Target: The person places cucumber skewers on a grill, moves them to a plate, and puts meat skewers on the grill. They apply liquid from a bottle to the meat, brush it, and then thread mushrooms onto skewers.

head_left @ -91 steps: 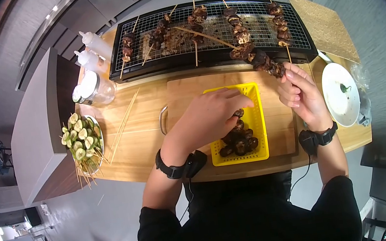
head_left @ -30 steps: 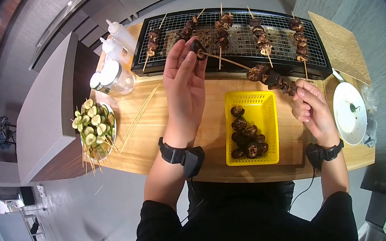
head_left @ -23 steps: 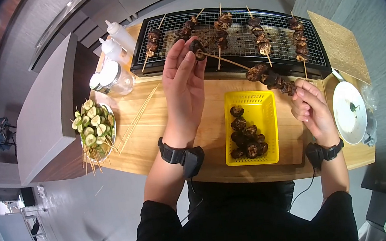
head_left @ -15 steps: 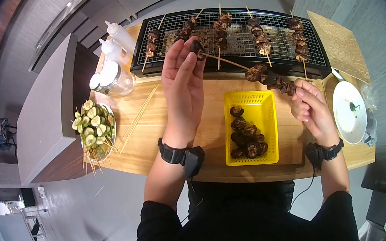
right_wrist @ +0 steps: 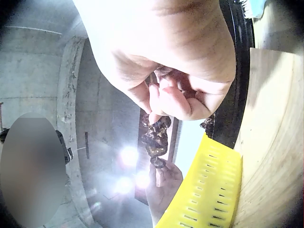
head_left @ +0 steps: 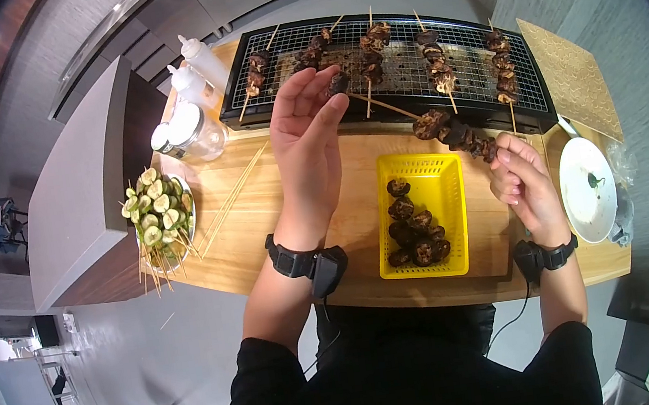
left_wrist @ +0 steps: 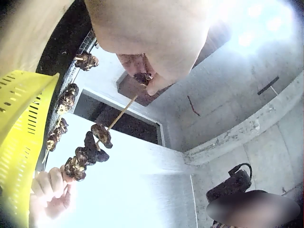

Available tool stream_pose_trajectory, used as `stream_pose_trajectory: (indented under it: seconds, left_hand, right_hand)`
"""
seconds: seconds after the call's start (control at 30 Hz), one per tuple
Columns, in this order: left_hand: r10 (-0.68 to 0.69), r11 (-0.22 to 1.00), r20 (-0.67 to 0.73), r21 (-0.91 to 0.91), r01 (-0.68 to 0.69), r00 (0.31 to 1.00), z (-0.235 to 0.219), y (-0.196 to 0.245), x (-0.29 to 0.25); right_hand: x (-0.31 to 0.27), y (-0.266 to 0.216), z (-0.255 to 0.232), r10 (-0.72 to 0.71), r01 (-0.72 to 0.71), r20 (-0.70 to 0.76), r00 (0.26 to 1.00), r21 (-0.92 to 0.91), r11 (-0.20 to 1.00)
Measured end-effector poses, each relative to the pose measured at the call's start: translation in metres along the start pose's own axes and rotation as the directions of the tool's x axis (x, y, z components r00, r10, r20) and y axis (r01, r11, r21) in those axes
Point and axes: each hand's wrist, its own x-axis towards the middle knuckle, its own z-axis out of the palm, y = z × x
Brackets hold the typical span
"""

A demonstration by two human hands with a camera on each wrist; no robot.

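Note:
My right hand (head_left: 531, 183) grips the lower end of a wooden skewer (head_left: 384, 105), close against several browned mushrooms (head_left: 456, 134) threaded on it. At the skewer's other end, my left hand (head_left: 304, 144) pinches a single dark mushroom (head_left: 338, 83) between thumb and fingers, right at the tip. A bare length of stick shows between this mushroom and the threaded ones, also in the left wrist view. Below the skewer stands a yellow basket (head_left: 463, 209) with several loose mushrooms (head_left: 424, 248) in it.
Behind the hands, a black grill (head_left: 401, 102) carries several mushroom skewers. To the left are a plate of cucumber skewers (head_left: 155, 208), bare sticks (head_left: 234, 186), a jar (head_left: 201, 133) and squeeze bottles (head_left: 193, 85). A white pan (head_left: 589, 200) sits on the right.
My left hand has moved from the basket up to the skewer's tip with a mushroom. Just now its fingers have turned slightly round the mushroom. The right hand keeps its grip on the skewer.

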Motion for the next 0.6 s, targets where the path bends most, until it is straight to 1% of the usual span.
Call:
stream_pose_trajectory:
  seconds: [0.1, 0.2, 0.3, 0.5, 0.6]
  left_hand:
    - [0.006, 1.0, 0.004, -0.014, -0.006, 1.0, -0.001, -0.001, 0.0]
    - [-0.021, 0.998, -0.011, -0.057, 0.02, 1.0, 0.001, 0.002, 0.001]
    - [-0.047, 0.997, 0.013, -0.059, 0.048, 0.999, 0.003, 0.001, -0.002]
    - [-0.122, 0.991, 0.086, -0.036, 0.126, 0.989, 0.01, 0.0, -0.006]
    - [-0.113, 0.993, 0.168, 0.048, 0.106, 0.979, 0.006, -0.005, -0.005]
  right_hand:
    - [0.0, 0.0, 0.001, 0.003, -0.003, 0.007, 1.0, -0.016, 1.0]
    - [0.0, 0.0, 0.001, 0.012, -0.012, -0.002, 1.0, -0.015, 1.0]
    - [0.0, 0.0, 0.002, 0.013, -0.013, 0.005, 1.0, -0.019, 1.0]
    - [0.001, 0.002, 0.0, 0.001, 0.0, 0.034, 0.999, -0.032, 0.999]
    - [0.0, 0.002, -0.001, 0.01, -0.008, 0.036, 0.999, -0.05, 0.999]
